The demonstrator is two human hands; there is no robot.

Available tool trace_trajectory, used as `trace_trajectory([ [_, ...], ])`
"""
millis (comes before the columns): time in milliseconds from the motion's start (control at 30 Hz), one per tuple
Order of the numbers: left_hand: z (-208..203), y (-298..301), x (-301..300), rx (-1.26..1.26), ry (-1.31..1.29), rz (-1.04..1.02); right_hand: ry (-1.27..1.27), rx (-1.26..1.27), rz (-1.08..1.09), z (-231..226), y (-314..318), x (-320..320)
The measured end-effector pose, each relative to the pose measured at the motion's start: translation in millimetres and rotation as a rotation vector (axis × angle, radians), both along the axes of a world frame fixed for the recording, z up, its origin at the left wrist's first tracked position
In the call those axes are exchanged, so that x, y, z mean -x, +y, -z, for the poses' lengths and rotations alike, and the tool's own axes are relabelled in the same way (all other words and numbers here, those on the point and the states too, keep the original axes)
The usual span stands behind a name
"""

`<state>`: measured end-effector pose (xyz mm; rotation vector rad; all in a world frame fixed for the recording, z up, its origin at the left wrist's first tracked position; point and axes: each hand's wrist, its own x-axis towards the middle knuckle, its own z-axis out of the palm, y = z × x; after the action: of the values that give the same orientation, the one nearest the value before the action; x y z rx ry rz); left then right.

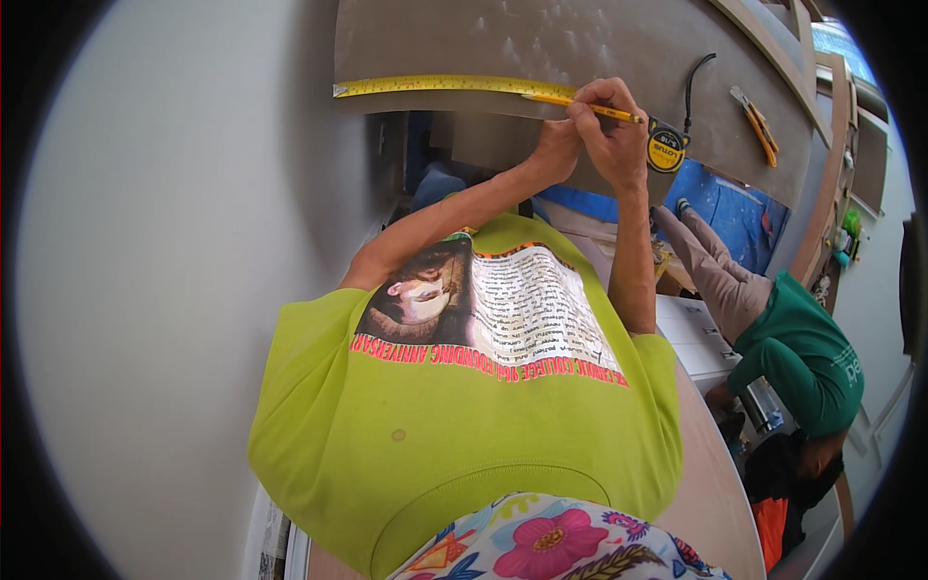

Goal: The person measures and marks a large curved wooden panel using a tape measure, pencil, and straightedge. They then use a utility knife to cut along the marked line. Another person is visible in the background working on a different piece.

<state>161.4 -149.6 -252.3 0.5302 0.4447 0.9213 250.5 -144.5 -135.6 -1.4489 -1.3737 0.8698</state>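
A brown board (435,39) lies at the top of the view. Along its near edge runs the yellow blade of a tape measure (425,85), its end at the board's left corner. The black-and-yellow tape case (666,147) rests to the right, with a black wrist strap. My right hand (614,135) pinches a yellow pencil (556,99) that slants over the blade, its tip pointing left. Close beside it, my left hand (556,152) is curled at the board's edge, just below the blade. Its fingertips are partly hidden, so what they grip does not show.
An orange utility knife (761,128) lies on the board at the right. Blue sheeting (720,208) covers part of the floor below. A person in a green shirt (807,353) is low down at the right. A pale wall (164,290) stands at the left.
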Motion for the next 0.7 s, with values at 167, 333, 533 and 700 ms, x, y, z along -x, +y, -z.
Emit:
trace_trajectory([
  [167, 1.2, 0.4, -0.9, 0.027, -0.053, -0.008, -0.010, -0.006, -0.001, 1.7, -0.8, -0.2],
  [333, -3.2, -0.4, 0.8, 0.038, -0.029, -0.012, -0.011, -0.058, 0.034, 4.2, 2.5, 0.8],
  [533, 0.2, -0.6, -1.6, 0.048, 0.004, -0.042, 0.006, 0.016, -0.023, -0.4, 0.3, -1.0],
  [700, -4.5, -1.5, -0.8, 0.067, 0.003, -0.046, 0.025, 0.025, -0.015, -0.5, -0.1, 0.0],
])
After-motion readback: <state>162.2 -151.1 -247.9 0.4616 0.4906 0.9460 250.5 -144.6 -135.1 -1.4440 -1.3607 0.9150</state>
